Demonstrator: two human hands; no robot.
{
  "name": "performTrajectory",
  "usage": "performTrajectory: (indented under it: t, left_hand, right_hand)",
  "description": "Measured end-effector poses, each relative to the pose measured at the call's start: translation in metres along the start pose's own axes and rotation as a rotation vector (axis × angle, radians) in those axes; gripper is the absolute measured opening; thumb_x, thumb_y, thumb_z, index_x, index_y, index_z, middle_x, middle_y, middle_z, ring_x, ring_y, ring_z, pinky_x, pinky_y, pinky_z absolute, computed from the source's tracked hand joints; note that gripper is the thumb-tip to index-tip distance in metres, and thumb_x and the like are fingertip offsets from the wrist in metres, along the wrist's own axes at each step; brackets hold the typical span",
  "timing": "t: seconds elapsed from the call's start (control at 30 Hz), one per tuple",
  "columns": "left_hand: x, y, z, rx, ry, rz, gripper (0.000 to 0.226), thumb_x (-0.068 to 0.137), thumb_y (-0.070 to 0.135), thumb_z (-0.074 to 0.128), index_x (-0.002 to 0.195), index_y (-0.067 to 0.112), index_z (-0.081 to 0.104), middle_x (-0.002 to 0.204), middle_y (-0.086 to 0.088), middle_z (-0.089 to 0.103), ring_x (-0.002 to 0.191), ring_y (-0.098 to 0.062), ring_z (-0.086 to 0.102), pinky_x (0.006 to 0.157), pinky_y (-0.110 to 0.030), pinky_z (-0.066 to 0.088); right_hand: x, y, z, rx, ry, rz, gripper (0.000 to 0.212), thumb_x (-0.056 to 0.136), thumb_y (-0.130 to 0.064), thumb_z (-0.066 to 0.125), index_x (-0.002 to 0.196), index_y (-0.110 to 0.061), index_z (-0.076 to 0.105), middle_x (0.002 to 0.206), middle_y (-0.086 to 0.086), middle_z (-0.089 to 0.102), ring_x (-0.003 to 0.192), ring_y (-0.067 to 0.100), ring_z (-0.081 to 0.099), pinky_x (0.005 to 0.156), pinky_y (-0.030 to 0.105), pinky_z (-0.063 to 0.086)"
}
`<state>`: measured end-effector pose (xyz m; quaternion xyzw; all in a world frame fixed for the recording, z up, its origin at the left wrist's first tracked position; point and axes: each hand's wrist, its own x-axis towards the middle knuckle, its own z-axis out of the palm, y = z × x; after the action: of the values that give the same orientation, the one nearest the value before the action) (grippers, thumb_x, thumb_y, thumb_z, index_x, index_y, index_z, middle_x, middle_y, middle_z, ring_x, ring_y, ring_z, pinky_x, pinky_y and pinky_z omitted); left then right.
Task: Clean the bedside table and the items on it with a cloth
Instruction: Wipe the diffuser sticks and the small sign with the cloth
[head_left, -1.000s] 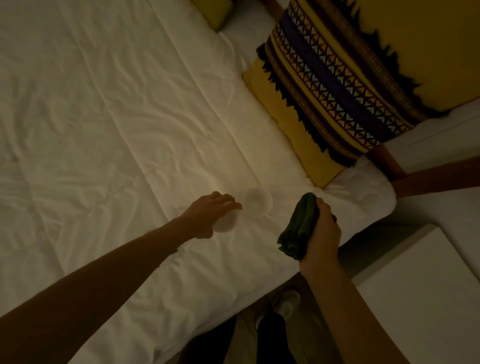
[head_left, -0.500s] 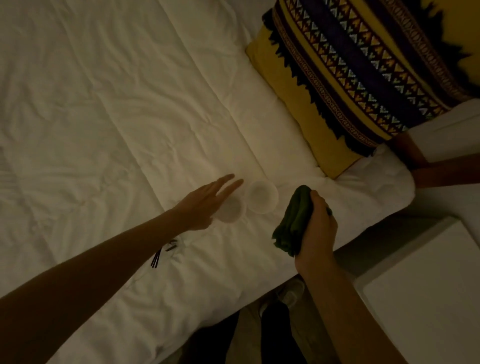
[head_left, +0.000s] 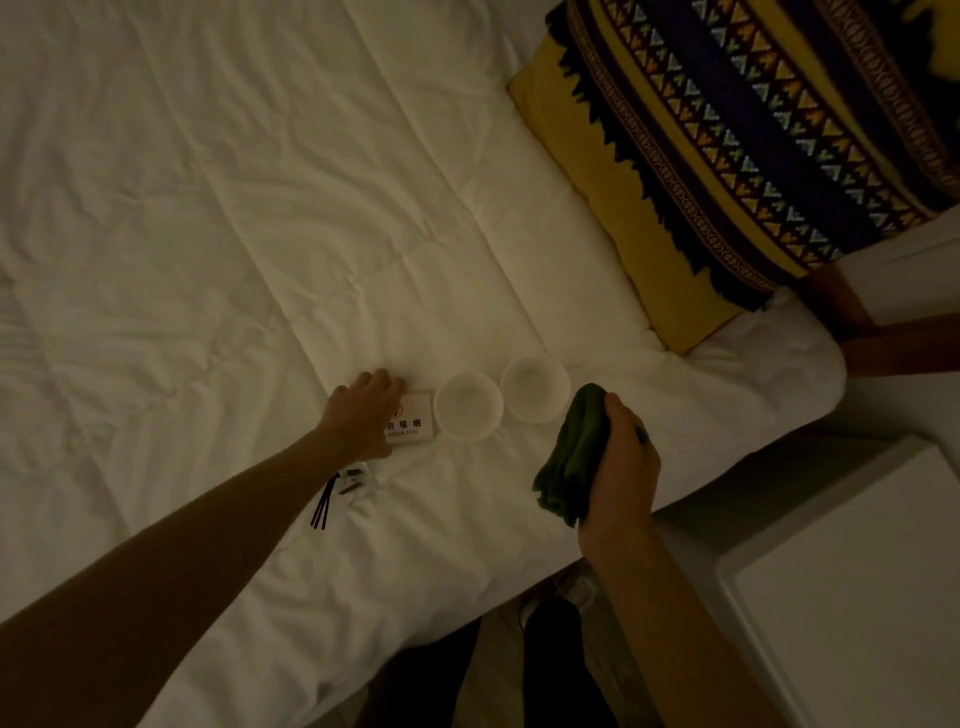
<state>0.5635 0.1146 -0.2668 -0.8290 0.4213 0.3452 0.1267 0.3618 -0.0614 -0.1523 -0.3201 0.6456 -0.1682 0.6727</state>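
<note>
My right hand (head_left: 621, 467) is closed around a bunched dark green cloth (head_left: 571, 457), held just above the bed's edge. Two white cups stand side by side on the white duvet (head_left: 208, 208): the left cup (head_left: 469, 408) and the right cup (head_left: 535, 389). My left hand (head_left: 363, 415) rests on a small white card sign (head_left: 413, 426) with dark print, fingers curled over its left end. The white bedside table (head_left: 857, 597) is at the lower right, its top bare.
A yellow pillow with dark patterned bands (head_left: 753, 156) leans at the bed's head. A small packet with thin black sticks (head_left: 337, 491) lies on the duvet under my left forearm. My legs and a shoe (head_left: 561, 618) show between bed and table.
My left hand let go of the left cup and moved left onto the card sign. The view has shifted, with the cups and card showing clearly. My right hand keeps the cloth.
</note>
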Motion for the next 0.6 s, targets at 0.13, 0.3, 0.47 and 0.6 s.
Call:
performTrajectory:
  t: [0.13, 0.3, 0.47, 0.6]
  left_hand:
    - [-0.01, 0.0, -0.021, -0.063, 0.021, -0.017, 0.084, 0.066, 0.027, 0.088, 0.132, 0.014, 0.038, 0.124, -0.007, 0.044, 0.108, -0.022, 0.056, 0.084, -0.04, 0.06]
    - [-0.045, -0.008, -0.066, -0.102, 0.111, -0.097, 0.08, 0.067, 0.026, 0.086, 0.129, 0.013, 0.038, 0.116, -0.006, 0.049, 0.102, -0.022, 0.061, 0.079, -0.039, 0.061]
    - [-0.108, 0.011, -0.142, -0.69, 0.176, -0.133, 0.075, 0.062, 0.023, 0.094, 0.111, 0.014, 0.038, 0.105, -0.001, 0.059, 0.092, -0.021, 0.063, 0.073, -0.032, 0.06]
    - [-0.173, 0.067, -0.215, -0.957, 0.242, 0.048, 0.067, 0.054, 0.031, 0.097, 0.104, 0.027, 0.051, 0.102, 0.007, 0.063, 0.091, -0.012, 0.068, 0.066, -0.027, 0.063]
  right_hand:
    - [-0.011, -0.007, 0.002, -0.004, -0.008, -0.025, 0.015, 0.094, -0.04, 0.064, 0.097, -0.03, 0.076, 0.085, -0.011, 0.076, 0.076, 0.004, 0.072, 0.065, 0.021, 0.053]
    - [-0.042, -0.034, 0.003, 0.011, -0.042, -0.066, 0.017, 0.095, -0.039, 0.063, 0.099, -0.03, 0.076, 0.094, -0.008, 0.076, 0.092, 0.012, 0.071, 0.075, 0.028, 0.052]
    - [-0.094, -0.083, 0.002, -0.072, -0.228, -0.19, 0.013, 0.096, -0.034, 0.062, 0.097, -0.03, 0.074, 0.088, -0.009, 0.075, 0.085, 0.01, 0.071, 0.066, 0.022, 0.055]
    - [-0.146, -0.145, -0.002, -0.3, -0.489, -0.479, 0.024, 0.098, -0.011, 0.053, 0.101, -0.027, 0.07, 0.087, -0.021, 0.071, 0.082, -0.004, 0.068, 0.063, 0.013, 0.053]
